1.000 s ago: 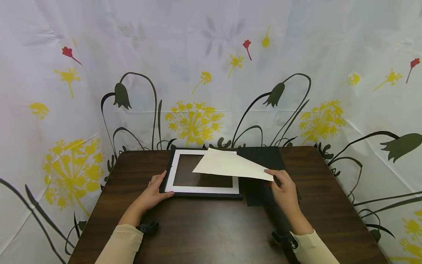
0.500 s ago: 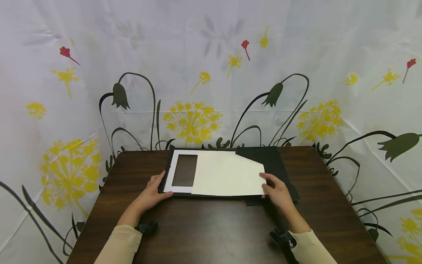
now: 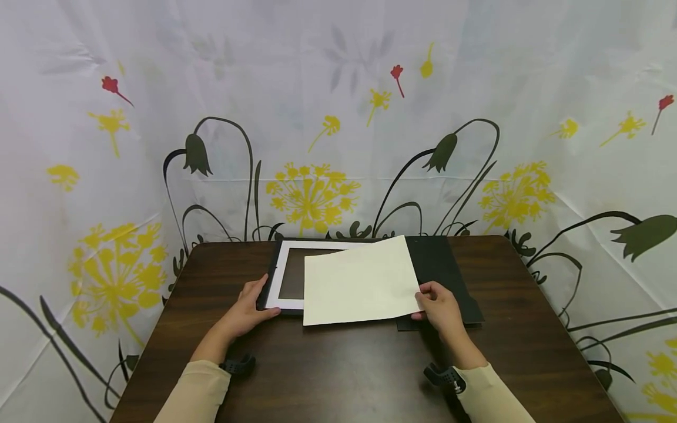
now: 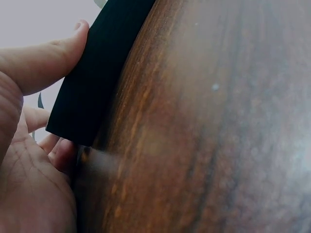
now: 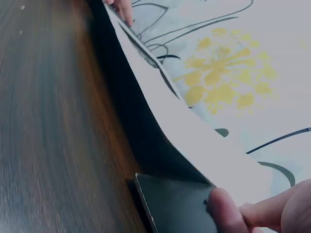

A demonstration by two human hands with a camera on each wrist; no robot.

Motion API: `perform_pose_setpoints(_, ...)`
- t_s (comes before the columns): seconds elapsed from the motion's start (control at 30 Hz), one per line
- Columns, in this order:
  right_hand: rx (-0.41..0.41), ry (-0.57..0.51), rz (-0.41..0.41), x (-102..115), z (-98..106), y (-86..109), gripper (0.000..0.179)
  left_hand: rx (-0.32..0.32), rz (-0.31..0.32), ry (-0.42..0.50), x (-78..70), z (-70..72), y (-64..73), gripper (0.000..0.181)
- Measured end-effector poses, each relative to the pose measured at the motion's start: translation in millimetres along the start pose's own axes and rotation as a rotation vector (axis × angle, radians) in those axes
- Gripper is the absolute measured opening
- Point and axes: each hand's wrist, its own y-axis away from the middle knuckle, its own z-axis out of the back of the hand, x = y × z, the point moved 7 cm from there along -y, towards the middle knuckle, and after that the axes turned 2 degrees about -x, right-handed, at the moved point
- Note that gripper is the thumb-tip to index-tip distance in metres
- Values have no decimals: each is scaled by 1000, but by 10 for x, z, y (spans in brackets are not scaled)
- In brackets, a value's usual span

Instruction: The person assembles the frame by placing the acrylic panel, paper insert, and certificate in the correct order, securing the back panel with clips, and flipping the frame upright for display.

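A black picture frame (image 3: 268,276) with a white mat (image 3: 290,304) lies at the back of the table. My left hand (image 3: 243,311) grips its near left corner, the thumb along the front side and the fingers at the left side. In the left wrist view, the frame's black edge (image 4: 97,73) sits between thumb and fingers. My right hand (image 3: 441,305) pinches the lower right corner of a cream sheet of paper (image 3: 359,285). The sheet is tilted over the frame, hiding its right part, and its lower edge reaches past the frame's front side.
A flat black panel (image 3: 439,264) lies to the right of the frame, partly under the sheet and right hand. The dark wooden table (image 3: 328,376) ends at a flower-printed curtain (image 3: 338,117) behind. Each wrist wears a black strap (image 3: 238,365).
My right hand has lowered the cream sheet from a raised slant to lie flatter over the frame, then turned and drawn it toward me. The left hand has stayed at the frame's corner.
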Motion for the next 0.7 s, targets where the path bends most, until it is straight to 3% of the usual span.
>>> perform_pose_setpoints(0.43,-25,-155,70,68,-214,-33,19,7,16,5,-18,0,30,114)
perform_pose_setpoints(0.7,-5,-242,49,80,-436,-22,22,3,1,-4,-3,-2,12,114)
